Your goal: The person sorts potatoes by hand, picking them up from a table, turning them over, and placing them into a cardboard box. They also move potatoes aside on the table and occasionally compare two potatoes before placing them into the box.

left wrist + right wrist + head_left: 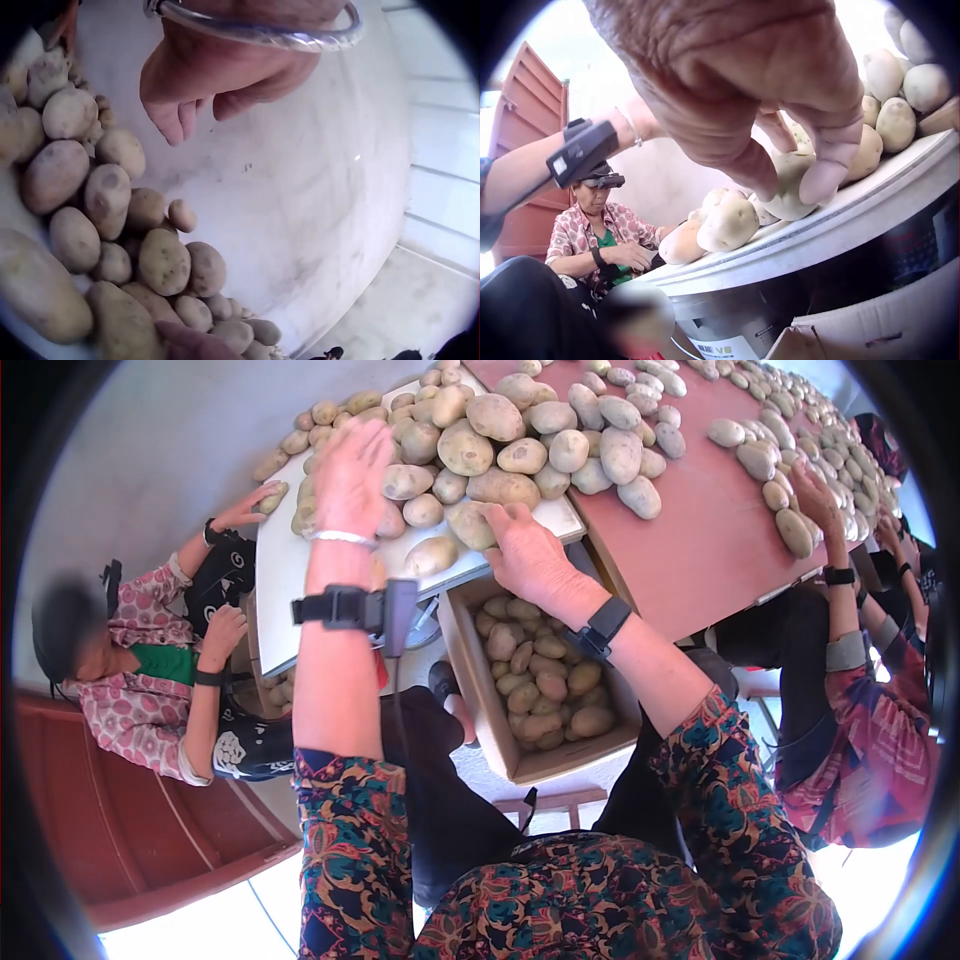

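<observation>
My right hand [537,555] grips a potato [467,526] at the near edge of the white tabletop [482,567]. In the right wrist view, thumb and fingers curl round that potato [789,196], low over the table edge. My left hand [350,472] is over the left side of the potato pile [465,448], a bangle at its wrist. Seen from the left wrist, this hand [232,75] holds nothing, its fingers loosely bent and pointing down beside the pile. A single potato [431,556] lies nearer me on the white top, between the two arms.
Below the table edge, between my knees, stands a cardboard box [478,690] of potatoes. A red-brown tabletop [680,550] with more potatoes adjoins on the right. One person [150,650] sits at left holding a potato; others [850,710] work on the right.
</observation>
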### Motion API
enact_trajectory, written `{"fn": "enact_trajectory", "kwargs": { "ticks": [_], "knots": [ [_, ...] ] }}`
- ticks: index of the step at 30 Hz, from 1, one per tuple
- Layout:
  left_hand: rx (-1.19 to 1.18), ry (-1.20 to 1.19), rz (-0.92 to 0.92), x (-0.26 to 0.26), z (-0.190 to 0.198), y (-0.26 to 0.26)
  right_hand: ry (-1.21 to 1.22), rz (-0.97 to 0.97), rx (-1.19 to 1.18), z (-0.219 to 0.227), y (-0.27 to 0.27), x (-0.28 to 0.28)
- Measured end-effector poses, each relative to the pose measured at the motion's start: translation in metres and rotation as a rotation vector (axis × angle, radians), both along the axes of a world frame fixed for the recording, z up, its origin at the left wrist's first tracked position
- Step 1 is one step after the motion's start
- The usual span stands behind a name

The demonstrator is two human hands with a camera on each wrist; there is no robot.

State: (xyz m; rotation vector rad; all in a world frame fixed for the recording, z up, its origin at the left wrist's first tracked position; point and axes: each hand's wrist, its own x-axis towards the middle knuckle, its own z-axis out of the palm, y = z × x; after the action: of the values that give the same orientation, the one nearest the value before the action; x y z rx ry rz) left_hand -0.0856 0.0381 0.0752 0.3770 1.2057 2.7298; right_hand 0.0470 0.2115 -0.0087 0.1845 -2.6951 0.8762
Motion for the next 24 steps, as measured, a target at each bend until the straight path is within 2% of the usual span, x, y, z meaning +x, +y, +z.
{"fn": "enact_trajectory", "kwargs": {
  "ticks": [2, 4, 5, 6, 8, 11, 13, 18, 20, 21, 23, 24],
  "knots": [
    [-0.585, 0.101, 0.409, 0.007, -0.007, -0.03, 0.011, -0.002, -0.01, -0.002, 0.0, -0.001],
    [-1.084, 0.068, 0.502, -0.011, -0.041, -0.08, 0.005, -0.007, 0.02, -0.001, -0.002, -0.004],
    [-1.325, 0.061, 0.414, -0.007, -0.048, -0.094, -0.104, -0.014, 0.063, 0.007, -0.003, -0.004],
    [-1.559, 0.055, 0.323, 0.001, -0.056, -0.106, 0.016, -0.022, 0.026, 0.003, -0.005, -0.002],
    [-1.863, 0.172, 0.303, 0.021, -0.085, -0.108, 0.111, -0.052, 0.099, -0.004, -0.008, -0.004],
    [-1.942, 0.113, 0.421, 0.057, -0.069, -0.067, 0.157, -0.095, 0.221, -0.001, -0.011, -0.003],
    [-2.055, 0.06, 0.321, 0.061, -0.063, -0.059, 0.183, -0.092, 0.25, -0.002, -0.012, -0.003],
    [-1.952, 0.067, 0.36, 0.06, -0.068, -0.058, 0.276, -0.107, 0.309, -0.005, -0.014, -0.004],
    [-1.758, 0.127, 0.463, 0.059, -0.069, -0.058, 0.275, -0.097, 0.336, -0.005, -0.015, -0.006],
    [-1.756, 0.125, 0.468, 0.058, -0.068, -0.057, 0.271, -0.09, 0.357, -0.006, -0.016, -0.007],
    [-1.33, 0.096, 0.467, 0.057, -0.065, -0.056, 0.294, -0.102, 0.378, -0.012, -0.018, -0.012],
    [-1.329, 0.095, 0.47, 0.059, -0.062, -0.055, 0.309, -0.116, 0.397, -0.014, -0.018, -0.013]
  ]
}}
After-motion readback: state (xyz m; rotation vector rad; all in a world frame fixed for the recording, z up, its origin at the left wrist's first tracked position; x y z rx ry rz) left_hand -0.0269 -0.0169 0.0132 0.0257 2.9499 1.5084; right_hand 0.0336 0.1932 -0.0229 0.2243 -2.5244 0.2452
